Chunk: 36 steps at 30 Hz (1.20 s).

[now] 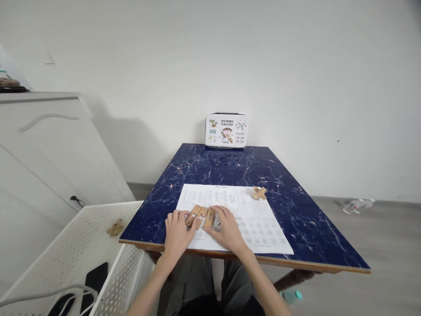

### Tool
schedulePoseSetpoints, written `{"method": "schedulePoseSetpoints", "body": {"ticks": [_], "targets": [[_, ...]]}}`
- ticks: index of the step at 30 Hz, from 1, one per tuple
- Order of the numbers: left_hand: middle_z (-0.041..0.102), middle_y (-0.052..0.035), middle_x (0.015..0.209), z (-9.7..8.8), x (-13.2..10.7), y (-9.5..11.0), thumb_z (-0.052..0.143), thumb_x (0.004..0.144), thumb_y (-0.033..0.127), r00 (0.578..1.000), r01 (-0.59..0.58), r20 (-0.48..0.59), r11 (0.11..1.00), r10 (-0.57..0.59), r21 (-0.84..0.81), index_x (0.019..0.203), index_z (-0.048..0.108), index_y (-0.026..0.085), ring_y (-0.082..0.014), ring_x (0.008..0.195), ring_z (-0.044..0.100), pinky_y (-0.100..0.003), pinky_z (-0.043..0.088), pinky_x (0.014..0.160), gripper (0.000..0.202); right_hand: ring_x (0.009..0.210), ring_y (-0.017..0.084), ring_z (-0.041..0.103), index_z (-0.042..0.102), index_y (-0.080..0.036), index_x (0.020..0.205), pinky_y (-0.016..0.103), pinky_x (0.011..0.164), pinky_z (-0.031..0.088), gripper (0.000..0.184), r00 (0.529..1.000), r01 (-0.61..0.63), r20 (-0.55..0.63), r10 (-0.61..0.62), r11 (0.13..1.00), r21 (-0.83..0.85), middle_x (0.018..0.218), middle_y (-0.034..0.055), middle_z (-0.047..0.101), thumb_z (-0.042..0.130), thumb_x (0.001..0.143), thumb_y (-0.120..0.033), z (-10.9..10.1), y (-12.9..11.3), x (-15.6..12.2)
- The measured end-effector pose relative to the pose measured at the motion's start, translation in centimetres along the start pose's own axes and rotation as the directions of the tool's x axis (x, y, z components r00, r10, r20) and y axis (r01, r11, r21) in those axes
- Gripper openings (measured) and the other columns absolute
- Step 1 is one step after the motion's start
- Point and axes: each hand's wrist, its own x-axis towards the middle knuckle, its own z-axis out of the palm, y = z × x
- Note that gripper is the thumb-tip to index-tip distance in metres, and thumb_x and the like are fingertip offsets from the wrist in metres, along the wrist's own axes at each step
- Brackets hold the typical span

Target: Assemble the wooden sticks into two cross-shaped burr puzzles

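Several notched wooden puzzle pieces lie on a printed paper sheet (263, 235) near the table's front edge. My left hand (179, 230) curls around the left wooden pieces (194, 213), thumb on the near side and fingers on the far side. An upright-lying slotted wooden piece (209, 218) is pinched between the thumb and fingers of my right hand (227, 227). The two hands are close together, and their fingers hide parts of the wood. An assembled wooden cross puzzle (259, 193) rests at the sheet's far right corner.
The sheet lies on a blue marbled table (158, 219). A white cartoon-printed case (226, 131) stands at its back, against the wall. To the left, a white perforated basket (82, 232) holds another wooden puzzle (115, 228), dark items and a cable. A bottle (292, 296) is on the floor.
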Motion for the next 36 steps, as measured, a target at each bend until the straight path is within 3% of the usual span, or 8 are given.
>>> {"method": "schedulePoseSetpoints", "body": {"ticks": [10, 20, 29, 36], "targets": [[0.068, -0.0112, 0.097, 0.0, -0.1, 0.3, 0.048, 0.103, 0.041, 1.0, -0.005, 0.028, 0.996, 0.002, 0.094, 0.089, 0.063, 0.022, -0.033, 0.093, 0.061, -0.046, 0.045, 0.081, 0.027, 0.124, 0.037, 0.06, 0.057, -0.024, 0.135, 0.055, 0.108, 0.049, 0.063, 0.999, -0.013, -0.031, 0.013, 1.0, 0.007, 0.131, 0.0134, 0.065, 0.083, 0.079, -0.038, -0.3, 0.0, -0.2], [0.071, -0.0122, 0.09, -0.2, -0.1, 0.0, 0.033, 0.108, 0.037, 0.999, -0.009, 0.051, 0.999, 0.006, 0.046, 0.092, 0.062, 0.021, -0.0336, 0.091, 0.065, -0.045, 0.046, 0.081, 0.037, 0.123, 0.035, 0.06, 0.057, -0.024, 0.132, 0.053, 0.107, 0.05, 0.062, 0.998, -0.049, -0.036, 0.051, 0.998, 0.046, 0.13, 0.012, 0.066, 0.086, 0.078, -0.037, -0.6, -0.2, -0.1], [0.077, -0.0104, 0.09, -0.1, 0.1, -0.8, 0.03, 0.107, 0.035, 0.991, 0.104, 0.094, 0.985, -0.092, -0.138, 0.097, 0.06, 0.022, -0.0317, 0.085, 0.072, -0.044, 0.049, 0.081, 0.034, 0.125, 0.036, 0.059, 0.058, -0.024, 0.132, 0.054, 0.109, 0.049, 0.061, 0.995, -0.087, -0.041, 0.092, 0.99, 0.112, 0.133, 0.0126, 0.066, 0.085, 0.08, -0.04, -0.7, -0.2, -0.2], [0.076, -0.0073, 0.088, -0.8, 0.7, -1.0, 0.03, 0.106, 0.044, 0.969, 0.226, 0.179, 0.899, -0.169, -0.376, 0.108, 0.06, 0.022, -0.0284, 0.079, 0.072, -0.039, 0.053, 0.077, 0.037, 0.129, 0.034, 0.058, 0.058, -0.023, 0.133, 0.051, 0.112, 0.048, 0.058, 0.991, -0.086, -0.089, 0.103, 0.981, 0.175, 0.136, 0.013, 0.063, 0.082, 0.083, -0.041, -1.0, 0.0, -0.1]]}}
